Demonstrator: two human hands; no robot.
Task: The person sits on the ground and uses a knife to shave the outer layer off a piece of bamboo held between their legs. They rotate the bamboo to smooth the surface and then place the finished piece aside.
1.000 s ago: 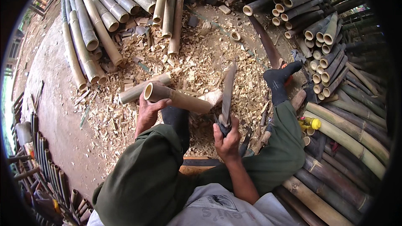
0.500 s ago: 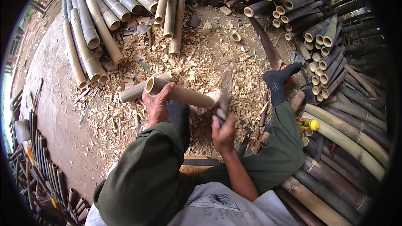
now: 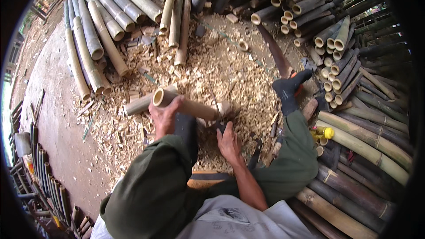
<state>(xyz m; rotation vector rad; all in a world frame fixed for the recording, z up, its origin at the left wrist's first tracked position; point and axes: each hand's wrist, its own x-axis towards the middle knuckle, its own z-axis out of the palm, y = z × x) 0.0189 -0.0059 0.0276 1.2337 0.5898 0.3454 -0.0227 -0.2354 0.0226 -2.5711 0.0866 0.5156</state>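
My left hand point(image 3: 164, 117) is wrapped round a short bamboo tube point(image 3: 190, 106), near its open end. The tube slants down to the right, and its far end is beside a pale wooden piece point(image 3: 226, 107). In my closed right hand point(image 3: 230, 144) is the dark handle of a knife. The knife's long thin blade point(image 3: 213, 92) shows nearly edge-on and points away from me at the tube's right end; I cannot tell whether it touches. Another bamboo piece point(image 3: 141, 102) lies behind the held tube, partly hidden by it.
Wood chips point(image 3: 199, 73) cover the ground. Long bamboo poles point(image 3: 119, 9) lie at the back left, stacked cut tubes point(image 3: 341, 79) at the right. A long brown blade point(image 3: 276, 53) lies beyond my right foot point(image 3: 290, 90). A yellow-capped bottle point(image 3: 326, 132) rests on poles at right.
My right hand has moved slightly left with the knife. The blade, blurred before, now shows as a thin line against the tube's right end. The left hand still holds the tube.
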